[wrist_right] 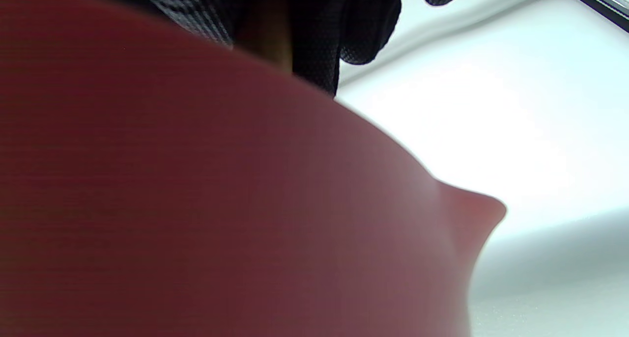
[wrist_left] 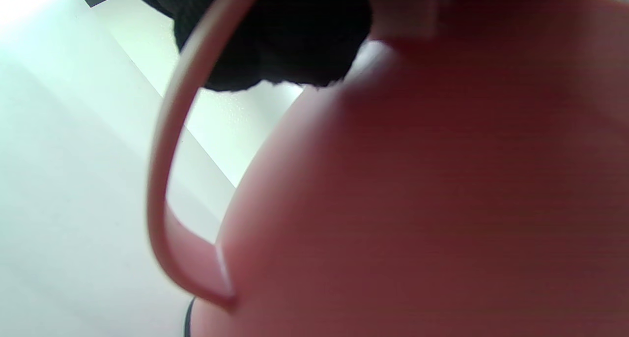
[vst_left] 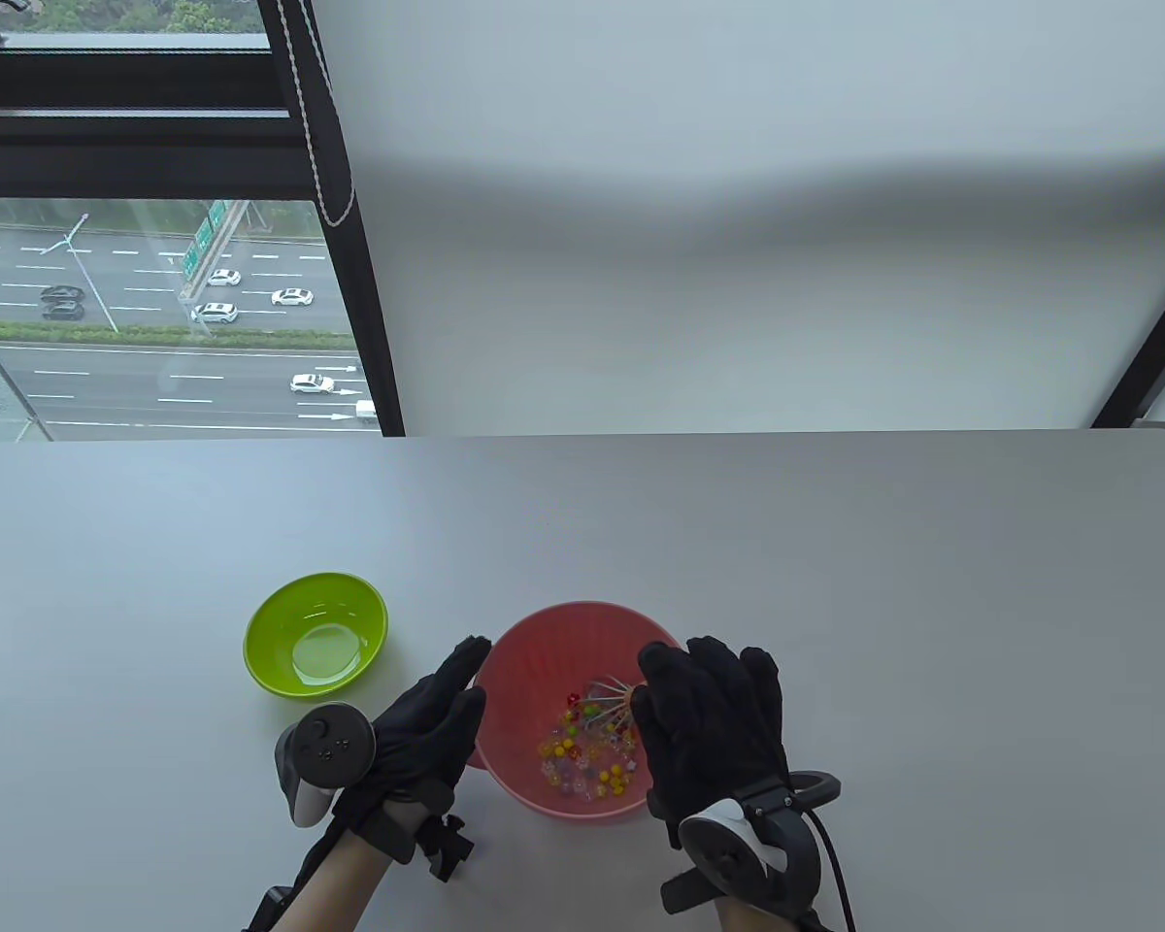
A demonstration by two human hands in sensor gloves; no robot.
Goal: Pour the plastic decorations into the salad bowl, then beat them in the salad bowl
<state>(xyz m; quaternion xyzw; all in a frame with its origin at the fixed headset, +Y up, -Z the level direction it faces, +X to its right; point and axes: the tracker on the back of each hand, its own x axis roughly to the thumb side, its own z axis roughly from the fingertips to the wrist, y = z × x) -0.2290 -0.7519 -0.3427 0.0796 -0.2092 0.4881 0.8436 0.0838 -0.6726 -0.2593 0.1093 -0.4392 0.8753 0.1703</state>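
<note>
Plastic decorations [vst_left: 582, 757] lie in the pink salad bowl [vst_left: 544, 641], where the right hand [vst_left: 714, 728] holds a whisk [vst_left: 607, 704]. Left hand [vst_left: 427, 728] presses flat, straight-fingered, on the bowl's left side. A green bowl [vst_left: 316, 633] sits just left.

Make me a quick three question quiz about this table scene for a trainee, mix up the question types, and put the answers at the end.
1. True or false: the small lime-green plastic bowl holds the colourful plastic beads.
2. Multiple choice: the left hand is (A) lifting the green bowl, (B) resting straight-fingered against the outer side of the pink plastic salad bowl, (C) holding the whisk.
3. Fill in: the right hand holds a metal wire ____ whose wires reach down among the beads.

Key
1. False: the beads lie in the pink bowl; the green bowl holds none.
2. B.
3. Whisk.
</note>
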